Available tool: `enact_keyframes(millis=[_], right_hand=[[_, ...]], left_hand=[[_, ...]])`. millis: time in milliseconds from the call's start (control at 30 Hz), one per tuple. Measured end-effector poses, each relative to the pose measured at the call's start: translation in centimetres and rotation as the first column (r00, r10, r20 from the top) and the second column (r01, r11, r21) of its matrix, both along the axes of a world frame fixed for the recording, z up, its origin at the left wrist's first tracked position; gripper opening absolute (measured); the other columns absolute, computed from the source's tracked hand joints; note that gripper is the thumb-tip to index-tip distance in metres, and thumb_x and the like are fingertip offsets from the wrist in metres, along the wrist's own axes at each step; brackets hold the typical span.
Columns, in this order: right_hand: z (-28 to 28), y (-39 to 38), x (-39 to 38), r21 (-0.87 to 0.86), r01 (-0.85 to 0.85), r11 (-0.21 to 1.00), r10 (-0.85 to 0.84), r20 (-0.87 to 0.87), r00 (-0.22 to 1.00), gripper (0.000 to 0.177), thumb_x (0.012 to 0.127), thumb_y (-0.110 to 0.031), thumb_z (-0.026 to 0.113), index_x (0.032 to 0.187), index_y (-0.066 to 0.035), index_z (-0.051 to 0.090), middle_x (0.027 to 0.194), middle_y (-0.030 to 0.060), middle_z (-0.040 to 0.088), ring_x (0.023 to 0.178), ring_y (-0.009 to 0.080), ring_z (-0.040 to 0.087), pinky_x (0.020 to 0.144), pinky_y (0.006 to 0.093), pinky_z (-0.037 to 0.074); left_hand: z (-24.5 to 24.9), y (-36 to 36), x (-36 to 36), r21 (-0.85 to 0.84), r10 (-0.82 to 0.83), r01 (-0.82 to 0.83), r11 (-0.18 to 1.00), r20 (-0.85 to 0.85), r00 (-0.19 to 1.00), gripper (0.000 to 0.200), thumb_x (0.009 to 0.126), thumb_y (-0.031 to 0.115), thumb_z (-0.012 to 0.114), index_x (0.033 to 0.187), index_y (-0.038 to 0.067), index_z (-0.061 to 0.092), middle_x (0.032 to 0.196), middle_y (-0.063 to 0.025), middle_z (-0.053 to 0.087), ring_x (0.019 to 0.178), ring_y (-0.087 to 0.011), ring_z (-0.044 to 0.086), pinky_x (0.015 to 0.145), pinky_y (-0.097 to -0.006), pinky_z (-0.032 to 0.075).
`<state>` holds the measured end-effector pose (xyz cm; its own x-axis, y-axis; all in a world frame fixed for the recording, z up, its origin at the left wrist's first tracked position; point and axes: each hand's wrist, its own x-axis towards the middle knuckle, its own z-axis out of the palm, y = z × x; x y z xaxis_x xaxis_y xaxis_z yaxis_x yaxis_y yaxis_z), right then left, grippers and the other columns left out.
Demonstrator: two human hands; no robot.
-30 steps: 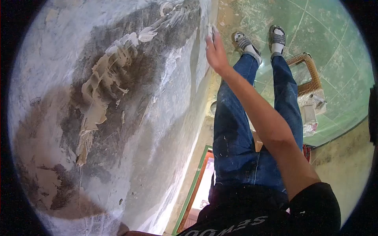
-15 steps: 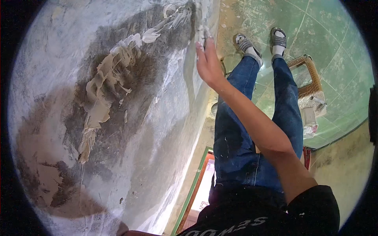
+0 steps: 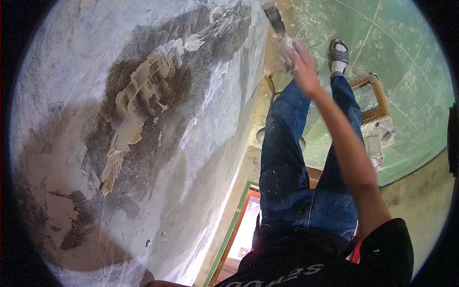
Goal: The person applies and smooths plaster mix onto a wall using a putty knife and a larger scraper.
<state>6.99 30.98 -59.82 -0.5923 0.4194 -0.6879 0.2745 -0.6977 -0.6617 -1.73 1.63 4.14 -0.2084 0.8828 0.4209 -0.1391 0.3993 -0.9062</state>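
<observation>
My right hand [image 3: 303, 69] is closed around the whitened handle of a putty knife [image 3: 275, 20], its dark flat blade pointing toward the top edge. The hand and handle are slightly blurred, beside the lower edge of the wall [image 3: 191, 158]. On that wall, a dark patch carries thick ridges of cream putty [image 3: 128, 131] and a whiter smear [image 3: 193, 43] higher up the frame. Only a sliver of my left arm shows at the bottom edge; my left hand is out of view.
Green floor tiles [image 3: 401, 62] are spotted with white. A wicker-edged stool-like item [image 3: 380, 103], with a pale box [image 3: 375, 146] near it, stands right of my legs. A green-framed doorway [image 3: 239, 220] lies at the bottom. One sandalled foot [image 3: 339, 52] shows.
My right hand has moved right, away from the wall, bringing the putty knife's blade into clearer view. The hand and the leg's new position now hide one foot.
</observation>
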Motion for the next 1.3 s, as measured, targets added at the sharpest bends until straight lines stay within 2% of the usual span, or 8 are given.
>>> enact_keyframes(millis=[300,767,833,1033,1067,1100,1167,1300], right_hand=[[-5.9,9.0,-1.4,0.326,-0.611,0.721,0.669,-0.099,0.737,0.045,0.099,-0.038,0.051,0.131,-0.006,0.054,0.104,0.0058,0.062,0.095,0.0159,0.055,0.089,0.0297,0.043],[-4.3,11.5,-8.8,0.47,-0.692,0.549,0.819,-0.136,0.558,0.056,0.092,-0.054,0.055,0.12,-0.006,0.062,0.095,0.0058,0.064,0.083,0.0161,0.056,0.081,0.031,0.046],[-3.4,12.6,-9.3,0.346,-0.74,0.578,0.805,-0.389,0.447,0.034,0.097,-0.037,0.057,0.113,-0.008,0.067,0.088,0.005,0.059,0.08,0.0138,0.05,0.076,0.0322,0.045],[2.0,12.5,-9.6,0.458,-0.672,0.582,0.813,-0.311,0.492,0.03,0.097,-0.034,0.057,0.099,-0.006,0.067,0.072,-0.0042,0.049,0.069,0.0086,0.046,0.065,0.0248,0.041],[2.5,12.0,-9.5,0.528,-0.672,0.519,0.852,-0.252,0.459,0.061,0.091,-0.056,0.056,0.124,-0.004,0.061,0.102,0.0103,0.064,0.092,0.0191,0.059,0.087,0.0311,0.045],[3.1,10.9,-8.8,0.531,-0.668,0.521,0.85,-0.256,0.46,0.061,0.091,-0.056,0.056,0.124,-0.004,0.061,0.102,0.0103,0.064,0.092,0.0191,0.059,0.087,0.0311,0.045],[4.8,8.7,-7.4,0.659,-0.474,0.585,0.691,-0.097,0.717,0.043,0.098,-0.039,0.054,0.123,-0.005,0.059,0.099,0.0028,0.06,0.085,0.0116,0.051,0.079,0.0274,0.045],[4.9,7.5,-5.6,0.352,-0.603,0.716,0.698,-0.387,0.603,0.04,0.096,-0.034,0.059,0.121,-0.003,0.059,0.092,0.0023,0.061,0.083,0.0097,0.052,0.072,0.0271,0.044]], left_hand=[[1.1,-0.1,0.3,-0.006,0.016,-0.016,1.0,0.004,1.0,0.039,0.103,0.032,0.039,0.119,0.001,0.057,0.135,-0.0246,0.042,0.122,-0.0408,0.04,0.096,-0.0556,0.035],[2.6,-2.0,0.5,-0.023,0.032,-0.032,0.999,-0.004,0.999,0.039,0.103,0.032,0.04,0.12,0.001,0.057,0.136,-0.0246,0.042,0.123,-0.0409,0.039,0.096,-0.0557,0.035],[2.7,-2.4,0.7,-0.023,0.032,-0.032,0.999,-0.003,0.999,0.039,0.103,0.032,0.04,0.12,0.001,0.057,0.136,-0.0246,0.042,0.123,-0.0409,0.039,0.096,-0.0557,0.035],[3.1,-2.6,1.3,-0.03,0.028,-0.028,0.999,-0.019,0.999,0.039,0.103,0.032,0.04,0.12,0.001,0.057,0.136,-0.0246,0.041,0.123,-0.0409,0.039,0.096,-0.0557,0.035],[3.1,-2.6,1.3,-0.031,0.025,-0.026,0.999,-0.026,0.999,0.039,0.103,0.032,0.04,0.12,0.001,0.057,0.136,-0.0246,0.041,0.124,-0.0409,0.039,0.096,-0.0557,0.035],[3.1,-2.6,1.4,-0.032,0.022,-0.023,0.999,-0.031,0.999,0.039,0.103,0.032,0.04,0.12,0.001,0.057,0.137,-0.0246,0.041,0.124,-0.0409,0.039,0.096,-0.0557,0.035],[3.1,-2.6,1.4,-0.032,0.02,-0.021,0.999,-0.038,0.999,0.039,0.103,0.032,0.04,0.12,0.001,0.057,0.137,-0.0246,0.041,0.124,-0.0409,0.039,0.096,-0.0558,0.035],[3.0,-2.6,1.6,-0.033,0.022,-0.023,0.999,-0.054,0.998,0.039,0.103,0.032,0.04,0.12,0.001,0.056,0.137,-0.0246,0.041,0.124,-0.0409,0.039,0.097,-0.0558,0.035]])
